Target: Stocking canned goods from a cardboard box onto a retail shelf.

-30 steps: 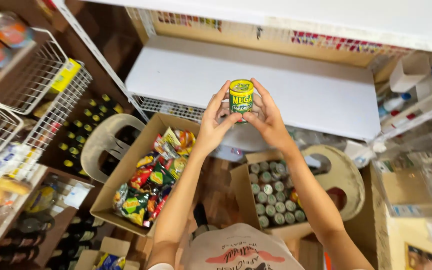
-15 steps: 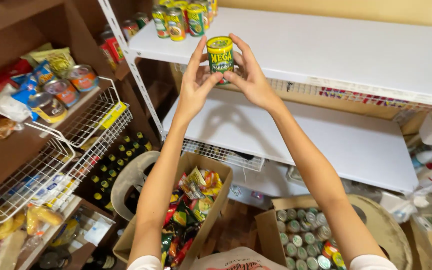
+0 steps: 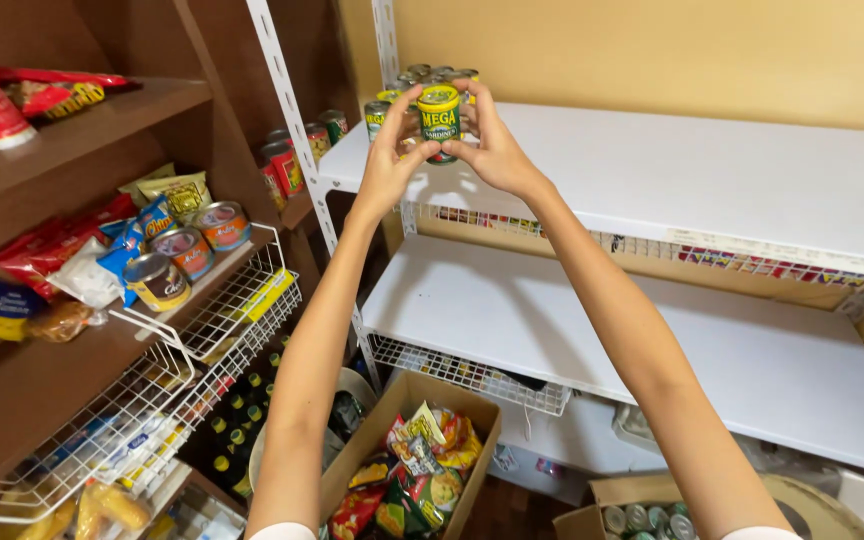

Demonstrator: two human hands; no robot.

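Above the front left corner of the white upper shelf, left hand and right hand together clasp a yellow sardine can upright, seemingly mid-placement beside the stacked cans, needing a level lowering.

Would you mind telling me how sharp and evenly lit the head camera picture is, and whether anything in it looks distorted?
Head view: the green and yellow can between the left hand and right hand is fairly sharp; the white shelf is bright and evenly lit; the brown shelves on the left sit darker; the white upright leans, showing wide-angle distortion; no strong glare.
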